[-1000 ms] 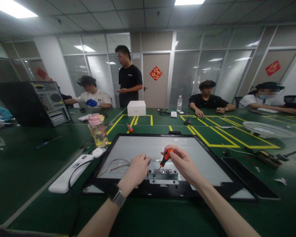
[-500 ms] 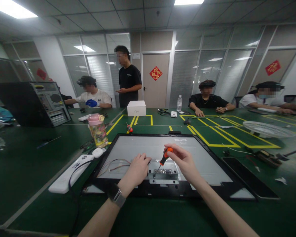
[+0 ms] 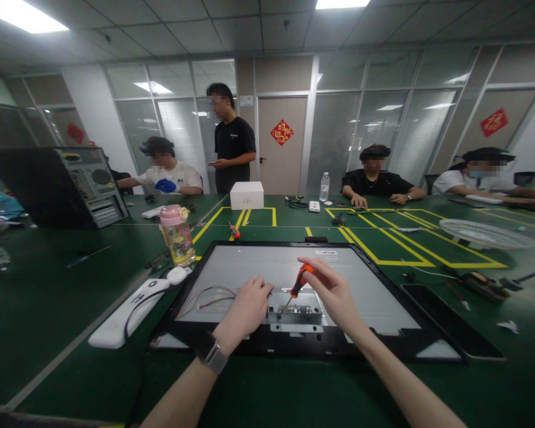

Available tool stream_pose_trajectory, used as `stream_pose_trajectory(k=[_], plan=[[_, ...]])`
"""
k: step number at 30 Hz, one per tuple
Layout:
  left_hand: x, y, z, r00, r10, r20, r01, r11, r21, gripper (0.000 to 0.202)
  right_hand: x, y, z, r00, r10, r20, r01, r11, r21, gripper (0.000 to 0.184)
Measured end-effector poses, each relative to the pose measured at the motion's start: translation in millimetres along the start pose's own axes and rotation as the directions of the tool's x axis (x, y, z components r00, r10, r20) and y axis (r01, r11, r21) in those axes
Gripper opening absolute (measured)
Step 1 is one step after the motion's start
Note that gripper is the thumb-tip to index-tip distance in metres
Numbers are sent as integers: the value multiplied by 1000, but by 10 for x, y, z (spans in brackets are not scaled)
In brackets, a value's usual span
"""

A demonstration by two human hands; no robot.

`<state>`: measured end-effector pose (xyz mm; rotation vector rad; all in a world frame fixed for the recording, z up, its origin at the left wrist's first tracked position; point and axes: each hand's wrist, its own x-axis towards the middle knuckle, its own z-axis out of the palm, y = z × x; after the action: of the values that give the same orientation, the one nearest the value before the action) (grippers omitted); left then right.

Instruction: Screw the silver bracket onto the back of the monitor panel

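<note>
A monitor panel (image 3: pixel 374 297) in a black frame lies face down on the green table in front of me. My right hand (image 3: pixel 334 294) is closed round an orange-and-black screwdriver (image 3: pixel 296 288) whose tip rests on a small metal board (image 3: pixel 296 314) near the panel's front edge. My left hand (image 3: pixel 247 309), with a watch on its wrist, is curled and rests on the panel just left of that board. Thin wires (image 3: pixel 205 297) run across the panel to the left of that hand.
A white power strip (image 3: pixel 120 318) with a black cable lies left of the panel, beside a pink-lidded bottle (image 3: pixel 177 235). A computer case (image 3: pixel 62 187) stands far left. A dark slab (image 3: pixel 450 324) and tools lie to the right. A white box (image 3: pixel 246 195) and several people are at the far side.
My right hand has shifted slightly on the screwdriver handle, fingers lifting a little higher. The left hand and the panel stay where they were.
</note>
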<state>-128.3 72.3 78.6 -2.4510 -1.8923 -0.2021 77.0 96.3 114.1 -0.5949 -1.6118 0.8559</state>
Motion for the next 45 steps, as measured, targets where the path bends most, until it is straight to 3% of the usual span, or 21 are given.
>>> stream_pose_trajectory(k=[5, 11, 16, 21, 26, 31, 37, 45], plan=[[-6, 10, -23, 1000, -5, -1, 5, 1000, -9, 41, -16, -11, 7, 998, 18, 52, -22, 997, 76, 30], [8, 1, 8, 1000, -5, -2, 5, 1000, 0, 40, -1, 40, 2, 999, -24, -23, 24, 1000, 13, 22], [8, -9, 29, 1000, 2, -13, -2, 1000, 2, 41, -2, 55, -7, 999, 20, 48, -23, 998, 62, 30], [7, -10, 33, 1000, -5, -12, 5, 1000, 2, 42, -4, 42, -12, 1000, 1, 6, -1, 1000, 15, 23], [7, -11, 34, 1000, 4, -16, -4, 1000, 12, 41, -9, 58, -6, 997, 44, 71, -51, 993, 111, 32], [8, -9, 34, 1000, -6, -14, 6, 1000, 14, 40, 0, 51, -3, 1000, 13, -3, -13, 999, 30, 24], [-1, -10, 31, 1000, 1, -20, -1, 1000, 14, 39, -6, 56, -16, 998, 31, 54, -36, 996, 79, 32], [10, -17, 42, 1000, 3, -16, -3, 1000, 23, 39, 8, 38, -19, 1000, -7, 14, 7, 1000, 7, 29]])
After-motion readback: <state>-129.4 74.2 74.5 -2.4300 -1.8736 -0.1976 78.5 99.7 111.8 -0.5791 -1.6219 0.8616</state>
